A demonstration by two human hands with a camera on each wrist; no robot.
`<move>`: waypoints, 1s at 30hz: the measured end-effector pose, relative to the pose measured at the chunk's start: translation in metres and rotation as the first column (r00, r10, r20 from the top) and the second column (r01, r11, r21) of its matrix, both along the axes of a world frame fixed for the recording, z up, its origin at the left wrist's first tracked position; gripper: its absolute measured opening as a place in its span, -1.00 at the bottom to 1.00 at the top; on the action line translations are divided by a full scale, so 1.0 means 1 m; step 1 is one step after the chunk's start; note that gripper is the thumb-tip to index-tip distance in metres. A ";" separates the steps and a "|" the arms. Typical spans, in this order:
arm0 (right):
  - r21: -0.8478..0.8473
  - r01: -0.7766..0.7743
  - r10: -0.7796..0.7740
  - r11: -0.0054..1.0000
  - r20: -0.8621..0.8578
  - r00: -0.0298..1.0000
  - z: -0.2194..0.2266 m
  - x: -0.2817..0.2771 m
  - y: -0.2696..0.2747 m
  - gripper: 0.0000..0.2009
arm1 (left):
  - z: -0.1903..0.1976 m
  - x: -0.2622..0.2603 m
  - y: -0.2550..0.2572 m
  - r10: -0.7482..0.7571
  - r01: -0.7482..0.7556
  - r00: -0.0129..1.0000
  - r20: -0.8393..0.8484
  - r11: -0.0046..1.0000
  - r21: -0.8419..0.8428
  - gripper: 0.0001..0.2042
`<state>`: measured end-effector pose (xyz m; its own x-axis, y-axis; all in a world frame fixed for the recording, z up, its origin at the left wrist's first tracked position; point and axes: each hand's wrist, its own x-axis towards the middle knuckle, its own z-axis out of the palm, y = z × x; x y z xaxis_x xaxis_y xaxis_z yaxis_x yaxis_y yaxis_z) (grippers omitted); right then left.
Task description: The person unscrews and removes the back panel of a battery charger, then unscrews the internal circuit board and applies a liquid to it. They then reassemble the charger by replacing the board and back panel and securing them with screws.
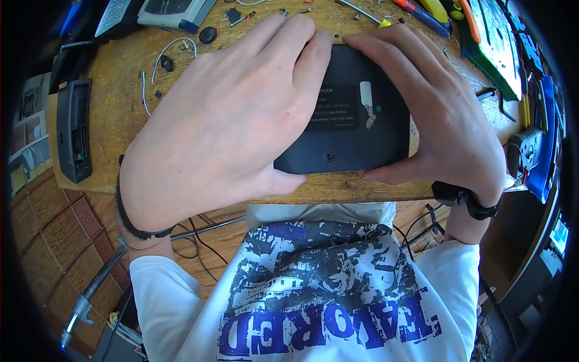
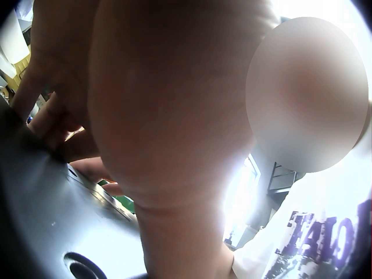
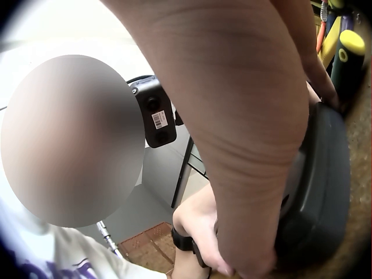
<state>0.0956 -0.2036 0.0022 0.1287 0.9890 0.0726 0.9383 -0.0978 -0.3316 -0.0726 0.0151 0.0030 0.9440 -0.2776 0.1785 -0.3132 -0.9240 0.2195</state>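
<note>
A black charger (image 1: 341,145) lies label side up near the front of the wooden table, with a printed label, a strip of torn pale sticker, a green dot and a round screw recess on its face. My left hand (image 1: 223,120) grips its left side, fingers over the far part and thumb at the near edge. On the opposite side my right hand (image 1: 440,108) holds it, with fingertips at the far corner and the thumb along the near edge. In the right wrist view the charger's rounded side (image 3: 325,186) shows beside the right hand.
At the left edge stands a long black plastic housing (image 1: 74,130). Thin white wire (image 1: 146,90), a round black part (image 1: 208,35) and screws lie beyond the left hand. Screwdrivers (image 1: 425,17), a green-edged panel (image 1: 491,48) and a hex key (image 1: 505,107) are to the right.
</note>
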 end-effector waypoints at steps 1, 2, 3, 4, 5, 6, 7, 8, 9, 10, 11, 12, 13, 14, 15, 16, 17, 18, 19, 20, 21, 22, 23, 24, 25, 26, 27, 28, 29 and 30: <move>0.002 0.002 -0.002 1.000 -0.015 1.000 0.000 0.000 0.000 0.26 | 0.004 0.001 -0.003 -0.001 0.001 1.000 0.001 1.000 0.002 0.09; 0.003 0.004 -0.004 1.000 -0.031 1.000 -0.001 0.000 0.000 0.27 | 0.007 0.002 -0.007 0.050 -0.049 0.995 -0.088 0.999 0.016 0.09; 0.003 0.005 -0.005 1.000 -0.030 1.000 -0.001 -0.001 0.000 0.27 | 0.009 0.003 -0.008 0.102 -0.097 0.979 -0.176 0.995 0.033 0.09; -0.002 0.013 -0.013 1.000 -0.025 1.000 -0.002 -0.001 -0.001 0.27 | 0.010 0.003 -0.008 0.101 -0.097 0.979 -0.176 0.995 0.033 0.09; -0.007 0.021 -0.021 1.000 -0.020 1.000 -0.002 -0.002 -0.001 0.28 | 0.012 0.003 -0.009 0.102 -0.098 0.976 -0.194 0.995 0.029 0.11; -0.009 0.021 -0.021 1.000 -0.021 1.000 -0.002 -0.002 0.001 0.28 | 0.012 0.003 -0.008 0.103 -0.100 0.972 -0.213 0.995 0.025 0.13; -0.005 0.016 -0.016 1.000 -0.032 0.999 -0.001 -0.002 0.001 0.28 | 0.011 0.003 -0.008 0.103 -0.100 0.971 -0.214 0.995 0.024 0.13; 0.001 0.010 -0.010 1.000 -0.044 0.999 -0.001 -0.002 0.002 0.28 | 0.011 0.003 -0.007 0.098 -0.096 0.974 -0.202 0.995 0.018 0.16; 0.002 0.010 -0.010 1.000 -0.044 0.999 -0.003 -0.002 0.001 0.28 | 0.010 0.003 -0.007 0.094 -0.093 0.978 -0.188 0.996 0.014 0.18; 0.011 0.022 -0.021 1.000 -0.050 0.999 -0.006 -0.002 0.000 0.27 | 0.011 0.003 -0.006 0.094 -0.093 0.978 -0.187 0.996 0.015 0.18; 0.023 0.034 -0.032 0.999 -0.055 0.998 -0.008 -0.001 -0.001 0.27 | 0.012 0.004 -0.006 0.093 -0.097 0.973 -0.213 0.995 -0.010 0.21; 0.026 0.033 -0.032 0.999 -0.051 0.998 -0.008 0.000 -0.001 0.27 | 0.013 0.004 -0.005 0.090 -0.101 0.967 -0.238 0.994 -0.034 0.24; 0.022 0.025 -0.024 0.999 -0.073 0.997 -0.007 0.001 -0.001 0.26 | 0.014 0.004 -0.004 0.091 -0.102 0.968 -0.234 0.994 -0.033 0.24; 0.020 0.018 -0.016 1.000 -0.094 0.995 -0.006 0.001 -0.002 0.25 | 0.014 0.003 -0.003 0.087 -0.106 0.965 -0.248 0.992 -0.064 0.27; 0.024 0.017 -0.015 1.000 -0.090 0.996 -0.005 0.001 -0.002 0.25 | 0.015 0.003 -0.003 0.082 -0.110 0.962 -0.260 0.989 -0.095 0.30; 0.024 0.016 -0.013 1.000 -0.110 0.994 -0.004 0.000 -0.003 0.25 | 0.016 0.002 -0.004 0.083 -0.110 0.963 -0.255 0.990 -0.091 0.30; 0.024 0.015 -0.012 1.000 -0.131 0.991 -0.003 0.001 -0.003 0.24 | 0.018 0.001 -0.005 0.095 -0.122 0.961 -0.259 0.988 -0.090 0.33; 0.028 0.015 -0.011 0.999 -0.127 0.992 -0.004 0.001 -0.004 0.24 | 0.019 0.000 -0.005 0.106 -0.133 0.959 -0.262 0.987 -0.090 0.37; 0.050 0.027 -0.020 0.998 -0.147 0.989 -0.005 0.002 -0.004 0.23 | 0.020 0.000 -0.005 0.106 -0.133 0.960 -0.258 0.987 -0.087 0.37; 0.070 0.041 -0.029 0.997 -0.169 0.985 -0.005 0.002 -0.004 0.22 | 0.022 0.000 -0.003 0.103 -0.137 0.958 -0.268 0.985 -0.110 0.37; 0.073 0.042 -0.030 0.996 -0.166 0.986 -0.002 0.004 -0.003 0.22 | 0.024 0.000 -0.002 0.100 -0.140 0.956 -0.276 0.981 -0.131 0.37; 0.104 0.036 -0.023 0.994 -0.131 0.991 0.003 0.006 -0.002 0.21 | 0.025 0.002 0.001 0.098 -0.138 0.957 -0.272 0.982 -0.130 0.37; 0.133 0.031 -0.018 0.991 -0.097 0.995 0.006 0.007 -0.002 0.20 | 0.026 0.005 0.005 0.075 -0.103 0.980 -0.184 0.984 -0.147 0.36; 0.132 0.033 -0.021 0.991 -0.097 0.995 0.006 0.010 0.000 0.20 | 0.027 0.007 0.009 0.051 -0.066 0.994 -0.095 0.984 -0.163 0.35; 0.242 0.006 0.006 0.970 -0.049 0.999 0.005 0.014 0.003 0.19 | 0.028 0.008 0.013 0.093 -0.092 0.996 -0.003 0.982 -0.165 0.21; 0.349 -0.027 0.028 0.937 0.002 1.000 0.004 0.017 0.005 0.19 | 0.026 0.010 0.015 0.092 -0.092 0.996 -0.004 0.982 -0.164 0.21; 0.395 0.056 -0.045 0.917 -0.037 0.998 0.001 0.020 -0.001 0.03 | 0.024 0.012 0.017 0.112 -0.097 0.993 0.037 0.953 -0.287 0.18; 0.397 0.056 -0.045 0.916 -0.036 0.998 -0.013 0.019 0.008 0.03 | 0.021 0.014 0.019 0.136 -0.095 0.988 0.075 0.910 -0.404 0.16; 0.629 0.068 -0.159 0.775 0.089 0.983 -0.035 0.018 0.026 0.05 | 0.018 0.015 0.021 0.165 -0.086 0.980 0.110 0.853 -0.514 0.14; 0.814 0.032 -0.297 0.580 0.175 0.939 -0.044 0.017 0.037 0.08 | 0.014 0.016 0.023 0.197 -0.070 0.970 0.140 0.784 -0.617 0.11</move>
<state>0.1124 -0.1666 -0.0421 0.1273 0.4801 0.8679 0.9915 -0.0843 -0.0988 -0.0562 0.0379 0.0167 0.8941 0.0731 0.4419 -0.2903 -0.6568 0.6960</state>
